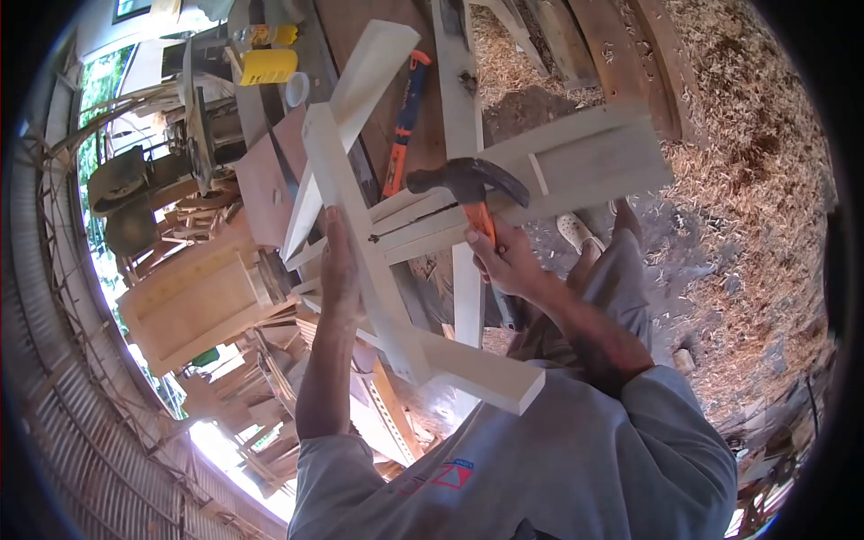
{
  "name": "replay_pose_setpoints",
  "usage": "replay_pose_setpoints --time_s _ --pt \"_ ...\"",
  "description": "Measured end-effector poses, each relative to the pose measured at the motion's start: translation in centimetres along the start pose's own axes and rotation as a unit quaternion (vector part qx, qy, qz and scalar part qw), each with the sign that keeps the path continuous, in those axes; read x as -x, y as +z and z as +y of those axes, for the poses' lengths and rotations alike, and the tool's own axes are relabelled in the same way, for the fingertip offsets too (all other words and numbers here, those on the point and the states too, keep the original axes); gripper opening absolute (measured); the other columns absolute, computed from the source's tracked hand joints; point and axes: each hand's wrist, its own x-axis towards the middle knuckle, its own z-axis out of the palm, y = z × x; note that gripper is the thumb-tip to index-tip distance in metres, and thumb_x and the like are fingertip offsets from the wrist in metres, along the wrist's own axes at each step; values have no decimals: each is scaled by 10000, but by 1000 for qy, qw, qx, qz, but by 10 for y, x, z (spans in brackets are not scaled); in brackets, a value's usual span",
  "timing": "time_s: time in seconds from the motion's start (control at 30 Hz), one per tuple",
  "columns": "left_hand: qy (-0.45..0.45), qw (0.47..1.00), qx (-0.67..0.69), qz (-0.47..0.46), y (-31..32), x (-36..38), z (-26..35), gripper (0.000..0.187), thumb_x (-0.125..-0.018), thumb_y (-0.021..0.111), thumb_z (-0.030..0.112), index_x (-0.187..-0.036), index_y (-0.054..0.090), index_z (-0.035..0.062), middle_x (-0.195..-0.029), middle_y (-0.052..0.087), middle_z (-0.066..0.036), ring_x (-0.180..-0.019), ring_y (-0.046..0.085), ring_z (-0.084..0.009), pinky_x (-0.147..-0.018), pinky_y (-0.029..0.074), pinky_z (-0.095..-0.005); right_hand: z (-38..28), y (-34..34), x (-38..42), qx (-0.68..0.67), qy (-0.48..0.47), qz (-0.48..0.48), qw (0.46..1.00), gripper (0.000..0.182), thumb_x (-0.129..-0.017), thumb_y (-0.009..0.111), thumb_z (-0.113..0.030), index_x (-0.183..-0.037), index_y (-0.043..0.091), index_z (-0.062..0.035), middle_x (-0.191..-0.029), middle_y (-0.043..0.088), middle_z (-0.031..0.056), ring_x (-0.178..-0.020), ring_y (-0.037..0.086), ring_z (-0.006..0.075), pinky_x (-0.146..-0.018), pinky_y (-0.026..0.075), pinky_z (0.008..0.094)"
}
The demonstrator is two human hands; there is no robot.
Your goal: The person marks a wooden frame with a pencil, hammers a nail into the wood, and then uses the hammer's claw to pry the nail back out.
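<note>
My right hand [509,259] is closed around the orange handle of a claw hammer [468,183], close below its dark metal head. In this view the head overlaps a wide pale board [576,166]. My left hand [338,270] grips the side of a pale wooden frame [346,184], its fingers partly hidden by the wood. A slanting piece [373,76] crosses the frame's far end, and another piece [486,367] joins it close to my shirt. Beyond the hammer lies a tool with an orange and dark blue handle [407,121].
A yellow container [268,67] and a white ring-shaped item [298,88] are at the far left of the bench. Stacked wood and a wooden panel [193,301] fill the left side. Wood shavings [747,171] cover the ground at right, with boards [630,58] along the far edge.
</note>
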Motion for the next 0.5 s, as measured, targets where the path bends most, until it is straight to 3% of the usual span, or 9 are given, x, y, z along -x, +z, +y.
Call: replay_pose_setpoints --time_s 0.3,0.4,0.47,0.5 --pt "-13 1000 -3 4 -2 -13 6 546 -917 406 736 -868 486 198 -603 395 42 -429 382 -76 -377 368 -242 -9 -5 -17 31 3 -1 1000 314 -992 587 -325 -937 569 -16 -573 488 18 -514 503 97 -491 436 303" --pt "-22 1000 -12 -16 -5 -12 5 555 -909 406 748 -854 475 200 -597 383 44 -417 360 -81 -374 347 -244 -5 -2 -19 34 -71 -1 997 303 -1014 550 -327 -1029 560 -24 -553 495 -27 -462 506 48 -425 421 244" --pt "-22 999 -18 -26 -5 -16 7 558 -906 405 752 -849 470 201 -595 379 45 -413 355 -84 -373 339 -246 -13 -3 -17 48 -31 18 998 301 -983 599 -306 -907 573 -16 -612 489 56 -569 495 129 -538 436 332" --pt "-29 999 -11 -37 -6 -17 7 559 -907 405 752 -842 466 201 -591 377 44 -418 364 -87 -378 342 -249 -12 -4 -17 48 -32 23 998 301 -983 599 -306 -907 573 -16 -612 489 56 -569 495 129 -538 436 332"
